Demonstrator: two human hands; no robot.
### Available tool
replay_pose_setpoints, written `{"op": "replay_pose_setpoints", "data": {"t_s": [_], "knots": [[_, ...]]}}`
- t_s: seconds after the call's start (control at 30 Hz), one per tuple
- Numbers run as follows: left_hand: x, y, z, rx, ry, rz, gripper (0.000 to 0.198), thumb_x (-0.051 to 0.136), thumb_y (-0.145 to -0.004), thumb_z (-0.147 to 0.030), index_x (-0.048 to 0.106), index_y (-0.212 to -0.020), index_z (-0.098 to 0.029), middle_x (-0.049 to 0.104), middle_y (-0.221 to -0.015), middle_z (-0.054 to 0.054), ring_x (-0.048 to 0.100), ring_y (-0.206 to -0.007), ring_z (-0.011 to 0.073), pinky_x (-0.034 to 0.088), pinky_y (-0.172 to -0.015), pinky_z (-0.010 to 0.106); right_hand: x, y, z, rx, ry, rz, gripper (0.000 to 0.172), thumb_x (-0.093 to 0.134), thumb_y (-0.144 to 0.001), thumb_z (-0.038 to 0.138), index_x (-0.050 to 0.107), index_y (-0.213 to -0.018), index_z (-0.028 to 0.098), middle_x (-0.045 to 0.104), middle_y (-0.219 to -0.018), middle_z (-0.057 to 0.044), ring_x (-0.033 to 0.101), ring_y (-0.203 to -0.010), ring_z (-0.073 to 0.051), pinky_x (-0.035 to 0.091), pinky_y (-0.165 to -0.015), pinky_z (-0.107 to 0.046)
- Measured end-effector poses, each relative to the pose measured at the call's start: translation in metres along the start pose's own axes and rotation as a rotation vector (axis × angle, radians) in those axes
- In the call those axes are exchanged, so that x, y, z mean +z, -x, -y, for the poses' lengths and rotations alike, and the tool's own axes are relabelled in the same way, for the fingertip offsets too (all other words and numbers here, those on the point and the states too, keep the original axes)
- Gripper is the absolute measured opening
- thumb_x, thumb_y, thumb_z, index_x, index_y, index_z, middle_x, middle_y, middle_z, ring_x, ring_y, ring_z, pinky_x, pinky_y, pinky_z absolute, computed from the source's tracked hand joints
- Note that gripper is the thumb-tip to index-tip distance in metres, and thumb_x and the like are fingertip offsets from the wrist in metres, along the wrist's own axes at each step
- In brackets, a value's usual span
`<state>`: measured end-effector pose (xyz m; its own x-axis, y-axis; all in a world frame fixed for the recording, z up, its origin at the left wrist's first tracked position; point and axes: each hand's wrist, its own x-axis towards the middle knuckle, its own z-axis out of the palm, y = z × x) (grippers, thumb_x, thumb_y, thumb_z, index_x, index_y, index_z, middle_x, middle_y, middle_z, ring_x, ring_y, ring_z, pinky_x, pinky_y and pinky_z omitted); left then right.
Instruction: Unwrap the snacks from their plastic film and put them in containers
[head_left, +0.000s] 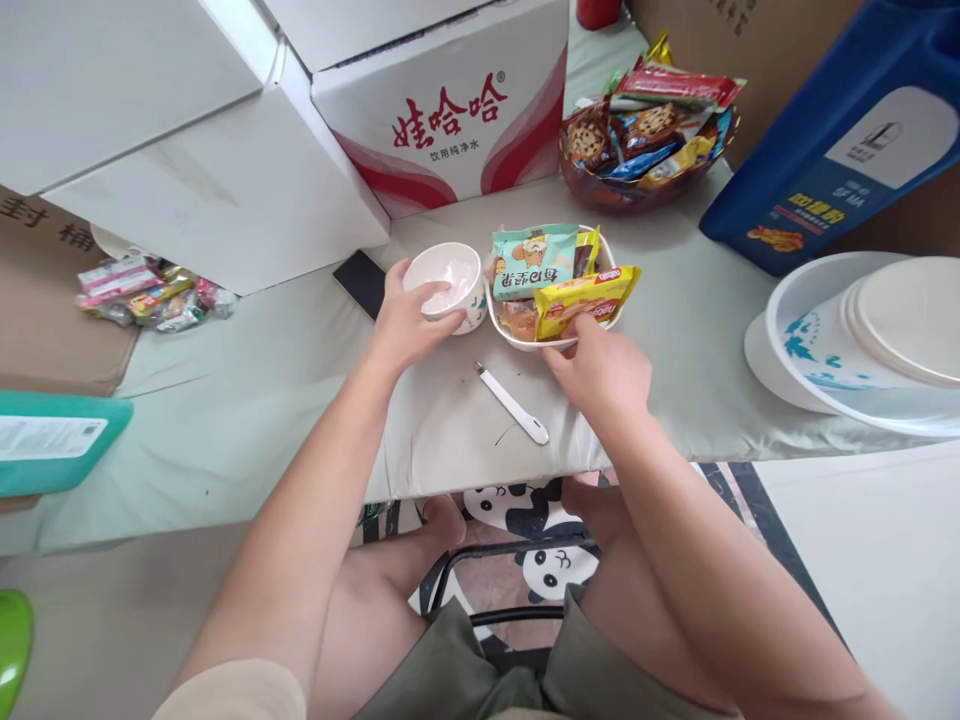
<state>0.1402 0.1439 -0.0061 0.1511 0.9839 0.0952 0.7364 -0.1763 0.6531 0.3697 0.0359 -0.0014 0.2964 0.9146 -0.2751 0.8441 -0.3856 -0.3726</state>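
My left hand (409, 320) grips the rim of a round white bowl (474, 300), thumb and fingers wrapped round its near left side. Just right of it stands a white dish (525, 345) filled with wrapped snacks, among them a teal packet (534, 260) and a yellow packet (592, 298). My right hand (607, 370) is at the dish's near right edge, its fingers closed at the rim and the lower edge of the yellow packet. A white peeler-like tool (513, 403) lies on the cloth in front of the dish.
Behind stand a white and red carton (450, 120) and a glass bowl of snacks (622, 195). A blue jug (817, 140) and a white tub (772, 350) are at right. A dark phone-like object (360, 283) and candy packets (161, 292) lie left.
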Motion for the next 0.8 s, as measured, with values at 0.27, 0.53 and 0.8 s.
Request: {"op": "replay_pose_setpoints", "data": {"t_s": [0.27, 0.53, 0.8], "knots": [[0.055, -0.072, -0.034, 0.043, 0.078, 0.003, 0.042, 0.088, -0.067, -0.024, 0.075, -0.106, -0.020, 0.048, -0.136, 0.012, 0.051, -0.141, 0.0345, 0.038, -0.126, 0.051, -0.024, 0.019, -0.043, 0.093, 0.016, 0.016, 0.023, 0.064, -0.090, 0.046, 0.065, -0.099, 0.026, 0.077, -0.089, -0.013, 0.072, -0.084, -0.037, 0.044, -0.064, -0.040], [0.087, -0.091, -0.076, 0.034, 0.096, -0.017, 0.037, 0.085, -0.070, -0.035, 0.077, -0.105, -0.027, 0.054, -0.139, 0.011, 0.051, -0.141, 0.0336, 0.038, -0.127, 0.045, -0.027, 0.000, -0.067, 0.197, -0.036, -0.082, 0.030, 0.054, -0.095, 0.043, 0.059, -0.115, 0.021, 0.075, -0.094, -0.015, 0.073, -0.091, -0.038, 0.053, -0.078, -0.047], [0.097, -0.074, -0.070, 0.036, 0.152, -0.072, 0.035, 0.085, -0.070, -0.032, 0.077, -0.104, -0.028, 0.050, -0.142, 0.011, 0.047, -0.145, 0.0329, 0.039, -0.128, 0.043, -0.001, -0.024, -0.066, 0.069, -0.312, -0.333, 0.044, 0.054, -0.091, 0.034, 0.047, -0.130, 0.014, 0.055, -0.133, -0.026, 0.067, -0.106, -0.037, 0.055, -0.089, -0.054]]}}
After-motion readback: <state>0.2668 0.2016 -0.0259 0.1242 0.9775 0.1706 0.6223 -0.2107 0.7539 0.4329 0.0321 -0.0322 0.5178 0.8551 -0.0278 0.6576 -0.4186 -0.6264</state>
